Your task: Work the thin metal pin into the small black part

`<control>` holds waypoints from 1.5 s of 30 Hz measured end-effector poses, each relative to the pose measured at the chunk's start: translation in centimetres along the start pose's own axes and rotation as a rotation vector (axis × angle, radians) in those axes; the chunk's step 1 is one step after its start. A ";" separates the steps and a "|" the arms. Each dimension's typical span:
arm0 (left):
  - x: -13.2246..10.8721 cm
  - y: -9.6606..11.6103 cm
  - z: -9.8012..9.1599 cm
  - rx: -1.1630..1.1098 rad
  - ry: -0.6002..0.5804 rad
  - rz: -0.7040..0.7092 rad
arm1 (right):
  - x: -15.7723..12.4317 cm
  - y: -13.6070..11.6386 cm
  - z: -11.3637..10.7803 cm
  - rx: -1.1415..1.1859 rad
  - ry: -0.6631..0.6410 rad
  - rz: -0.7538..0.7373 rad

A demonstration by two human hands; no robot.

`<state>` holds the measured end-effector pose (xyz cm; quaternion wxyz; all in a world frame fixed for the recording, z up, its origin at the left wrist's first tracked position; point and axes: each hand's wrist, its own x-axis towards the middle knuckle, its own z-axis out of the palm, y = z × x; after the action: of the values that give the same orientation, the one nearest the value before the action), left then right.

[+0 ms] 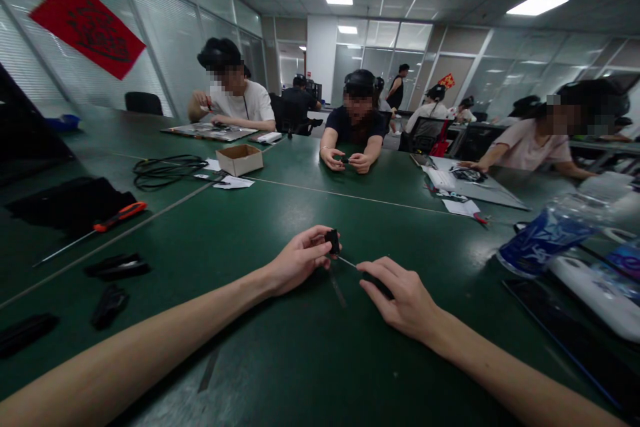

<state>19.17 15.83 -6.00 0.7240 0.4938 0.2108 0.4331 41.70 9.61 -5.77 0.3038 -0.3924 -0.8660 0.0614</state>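
My left hand (299,257) pinches a small black part (333,241) between thumb and fingers, just above the dark green table (280,347). My right hand (400,297) is closed round a small screwdriver whose thin metal shaft (347,261) points at the black part; the handle is mostly hidden under the fingers. The two hands are a short gap apart near the table's middle.
An orange-handled screwdriver (117,216), black plastic pieces (117,267), a cable coil (167,170) and a cardboard box (240,159) lie to the left. A water bottle (555,230) and flat devices (595,293) lie right. Several people sit across the table.
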 end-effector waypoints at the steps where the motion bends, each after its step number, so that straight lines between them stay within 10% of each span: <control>1: 0.0 0.0 0.0 -0.002 0.003 0.001 | 0.0 0.0 0.0 -0.002 -0.001 0.007; 45: 0.2 -0.6 -0.5 0.156 0.076 -0.008 | 0.1 0.0 -0.3 0.023 -0.030 0.077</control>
<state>19.15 16.23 -6.69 0.6764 0.5310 0.2733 0.4311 41.87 9.62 -5.47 0.2926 -0.4212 -0.8539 0.0887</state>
